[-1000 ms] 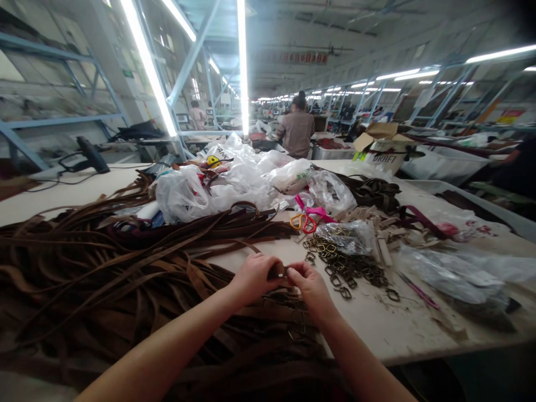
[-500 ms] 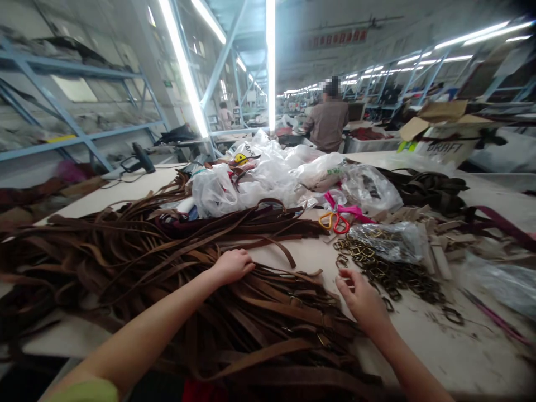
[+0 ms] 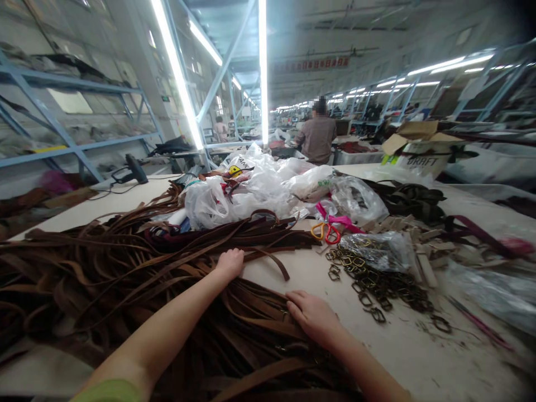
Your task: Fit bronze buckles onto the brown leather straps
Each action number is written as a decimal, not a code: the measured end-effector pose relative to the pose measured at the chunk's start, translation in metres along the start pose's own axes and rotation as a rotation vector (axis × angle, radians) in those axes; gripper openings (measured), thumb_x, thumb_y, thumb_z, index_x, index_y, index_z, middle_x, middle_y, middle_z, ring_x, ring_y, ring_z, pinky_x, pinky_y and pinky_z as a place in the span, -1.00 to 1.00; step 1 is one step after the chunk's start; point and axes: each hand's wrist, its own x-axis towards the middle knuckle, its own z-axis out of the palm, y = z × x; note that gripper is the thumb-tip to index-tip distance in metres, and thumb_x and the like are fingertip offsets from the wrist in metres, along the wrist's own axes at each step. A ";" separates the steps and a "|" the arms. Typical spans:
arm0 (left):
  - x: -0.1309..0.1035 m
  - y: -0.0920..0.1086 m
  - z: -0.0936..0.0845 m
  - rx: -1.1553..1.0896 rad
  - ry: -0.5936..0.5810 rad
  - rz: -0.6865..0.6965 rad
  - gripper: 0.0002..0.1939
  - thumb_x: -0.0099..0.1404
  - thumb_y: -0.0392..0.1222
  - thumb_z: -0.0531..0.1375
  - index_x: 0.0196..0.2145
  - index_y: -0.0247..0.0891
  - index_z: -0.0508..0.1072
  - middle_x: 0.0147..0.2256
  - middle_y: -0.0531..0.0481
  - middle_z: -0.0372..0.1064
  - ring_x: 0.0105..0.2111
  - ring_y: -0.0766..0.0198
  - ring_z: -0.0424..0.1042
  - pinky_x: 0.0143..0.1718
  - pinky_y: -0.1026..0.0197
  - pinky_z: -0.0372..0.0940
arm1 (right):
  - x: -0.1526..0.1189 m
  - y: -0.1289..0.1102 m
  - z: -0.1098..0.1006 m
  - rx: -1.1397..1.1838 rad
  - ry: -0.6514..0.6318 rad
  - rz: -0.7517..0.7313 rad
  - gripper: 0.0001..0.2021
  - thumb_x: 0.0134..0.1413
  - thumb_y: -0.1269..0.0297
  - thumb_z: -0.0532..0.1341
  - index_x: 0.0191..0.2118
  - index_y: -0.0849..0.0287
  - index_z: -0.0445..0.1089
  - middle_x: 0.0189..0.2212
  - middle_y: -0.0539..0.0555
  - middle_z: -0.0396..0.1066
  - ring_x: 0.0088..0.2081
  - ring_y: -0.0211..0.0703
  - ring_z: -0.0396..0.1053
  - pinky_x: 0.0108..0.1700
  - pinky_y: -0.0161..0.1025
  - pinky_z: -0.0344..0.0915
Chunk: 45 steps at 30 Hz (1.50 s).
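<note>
A thick heap of brown leather straps [image 3: 138, 268] spreads across the left and middle of the table. My left hand [image 3: 230, 263] is closed over the upper edge of the heap, its fingers curled down onto the straps. What lies under its palm is hidden. Lower right, my right hand [image 3: 312, 312] rests at the strap ends with fingers stretched leftward, fingertips touching them. Some straps carry metal fittings, partly covered by this hand. Beyond it, to the right, lies a pile of dark brass-coloured buckles [image 3: 377, 285].
Scissors with yellow and red handles [image 3: 325, 232] lie behind the buckles. Clear plastic bags [image 3: 268, 184] heap up at the back. A black heat gun [image 3: 134, 169] stands at back left. Thin pointed tweezers [image 3: 479, 322] lie right. A person [image 3: 317, 137] stands beyond the table.
My right hand has moved left from beside the buckles to the strap ends. My left hand stays on the straps, its fingers curled tighter. The view has shifted slightly.
</note>
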 end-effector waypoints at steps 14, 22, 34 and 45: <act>0.001 0.102 -0.003 -0.318 -0.142 0.369 -0.68 0.26 -0.04 -0.08 -0.25 -0.18 0.40 -0.31 -0.01 0.40 -0.33 0.25 0.36 -0.36 0.31 0.16 | 0.007 0.054 -0.006 0.334 0.276 0.135 -0.62 0.08 0.13 -0.05 -0.10 0.21 0.33 -0.16 0.16 0.39 -0.13 -0.10 0.31 -0.09 -0.19 0.19; -0.022 0.125 -0.029 -0.621 -0.195 0.390 -0.70 0.20 -0.05 -0.02 -0.34 -0.23 0.43 -0.46 0.02 0.38 -0.46 0.29 0.30 -0.48 0.31 0.05 | -0.046 0.155 -0.048 -0.006 0.555 0.543 -0.75 -0.02 0.17 0.00 -0.31 0.17 0.33 -0.35 0.08 0.39 -0.29 -0.12 0.31 -0.25 -0.23 0.17; -0.041 0.141 -0.044 -0.715 -0.220 0.399 -0.77 0.13 -0.16 -0.01 -0.37 -0.22 0.42 -0.49 0.05 0.37 -0.48 0.31 0.28 -0.49 0.32 0.05 | -0.035 0.145 -0.051 -0.094 0.338 0.577 -0.88 -0.15 0.25 0.14 -0.49 0.18 0.25 -0.47 0.05 0.33 -0.42 -0.18 0.24 -0.41 -0.26 0.03; -0.040 0.134 -0.061 -1.213 -0.254 0.118 -0.69 0.04 0.02 0.12 -0.44 -0.33 0.29 -0.62 0.15 0.12 -0.64 0.46 0.07 -0.61 0.36 -0.02 | -0.002 0.025 -0.044 1.339 0.296 0.331 -0.67 -0.26 0.12 0.33 -0.42 0.21 0.25 -0.55 -0.09 0.27 -0.54 -0.42 0.19 -0.48 -0.42 0.14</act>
